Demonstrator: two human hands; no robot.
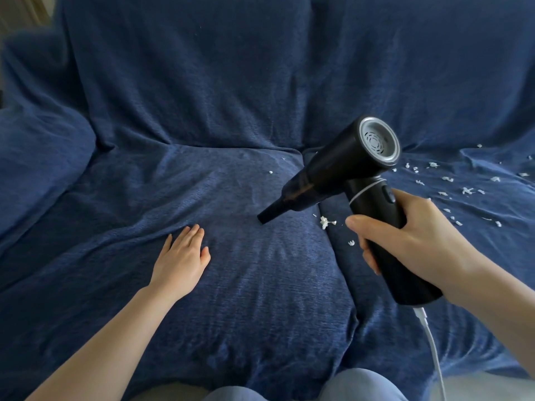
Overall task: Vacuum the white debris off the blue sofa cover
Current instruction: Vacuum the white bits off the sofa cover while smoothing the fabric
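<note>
Knees (359, 384): at sofa edge. Left hand (181, 256): released, flat, tautening the blue sofa cover (246, 285). Right hand (411, 238): clenched on handheld vacuum (347, 172), nozzle angled beside white debris (325, 222); more scattered rightward.

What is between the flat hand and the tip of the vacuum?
Only bare blue sofa cover lies between the left hand and the vacuum's nozzle, in the head view.

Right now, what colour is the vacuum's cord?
White; the cord shows clearly in the head view.
</note>
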